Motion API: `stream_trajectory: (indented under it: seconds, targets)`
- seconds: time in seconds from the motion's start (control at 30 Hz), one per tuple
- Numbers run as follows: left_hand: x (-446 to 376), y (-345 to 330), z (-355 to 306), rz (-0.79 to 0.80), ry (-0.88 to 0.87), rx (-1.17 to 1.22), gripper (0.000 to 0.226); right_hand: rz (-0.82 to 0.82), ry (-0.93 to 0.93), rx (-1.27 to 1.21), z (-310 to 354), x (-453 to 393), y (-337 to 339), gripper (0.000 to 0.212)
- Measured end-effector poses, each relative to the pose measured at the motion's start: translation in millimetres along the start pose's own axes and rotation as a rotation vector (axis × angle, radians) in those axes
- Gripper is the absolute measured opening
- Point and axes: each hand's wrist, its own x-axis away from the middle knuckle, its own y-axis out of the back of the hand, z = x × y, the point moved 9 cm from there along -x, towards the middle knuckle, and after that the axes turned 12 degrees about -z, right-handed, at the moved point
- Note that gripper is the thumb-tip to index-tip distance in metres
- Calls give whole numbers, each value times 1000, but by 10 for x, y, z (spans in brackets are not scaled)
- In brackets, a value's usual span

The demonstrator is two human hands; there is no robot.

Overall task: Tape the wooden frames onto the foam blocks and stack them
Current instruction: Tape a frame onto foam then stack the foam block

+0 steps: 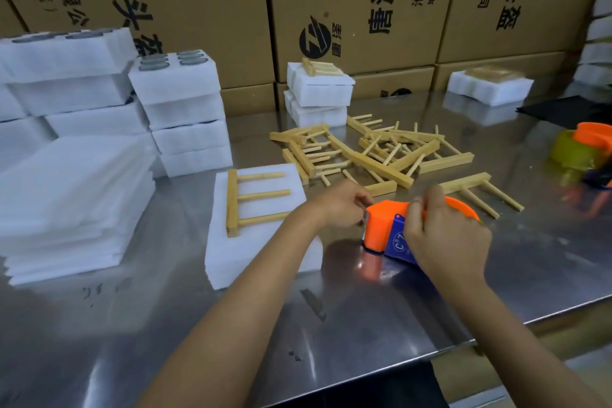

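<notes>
A white foam block (258, 242) lies flat on the steel table (198, 325) with a wooden frame (245, 199) of three pegs resting on top. Just right of it stands an orange tape dispenser (384, 225) with a blue roll. My right hand (443, 235) grips the dispenser from above. My left hand (337, 205) pinches at the dispenser's toothed front edge, where the tape end sits. A stack of two foam blocks (318, 93) with a wooden frame on top stands farther back.
Loose wooden frames (374, 152) lie piled behind my hands. Foam block stacks (185, 109) and flat foam sheets (73, 202) fill the left side. Another taped block (490, 83) sits at the back right, a second orange dispenser (583, 149) at the right edge. Cardboard boxes (347, 10) line the back.
</notes>
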Motion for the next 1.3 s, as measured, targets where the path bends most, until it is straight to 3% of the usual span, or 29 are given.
stream_trajectory:
  seconds: [0.2,0.33,0.43,0.5,0.63,0.73,0.87,1.1,1.23,1.3]
  targets:
    - [26,12,-41,8,-30,-42,29,-48,28,-80,-17,-89,23,30]
    - [108,206,-107,-26,-21,101,27,-34,42,-138,2,-316,26,37]
    - [199,454,-128,-68,-2,257,24,5,-38,-346,55,-526,69,39]
    - [286,617,-107,-95,32,373,17,116,-118,-473,91,-657,-11,48]
    - [457,825,-24,-174,136,479,19,566,-317,-506,265,-746,-410,61]
    - [560,858,99,-234,235,471,25,825,-376,-481,436,-533,-706,52]
    - [690,940,349,-279,365,656,14,740,-334,-534,587,-424,-797,48]
    - [856,1258,558,-389,369,763,18,733,-223,-576,892,-564,-700,54]
    - [1049,1560,795,-466,365,791,18,788,-417,-881,782,-570,-666,40]
    - [1158,1713,914,-470,364,836,21,781,-416,-866,674,-592,-647,38]
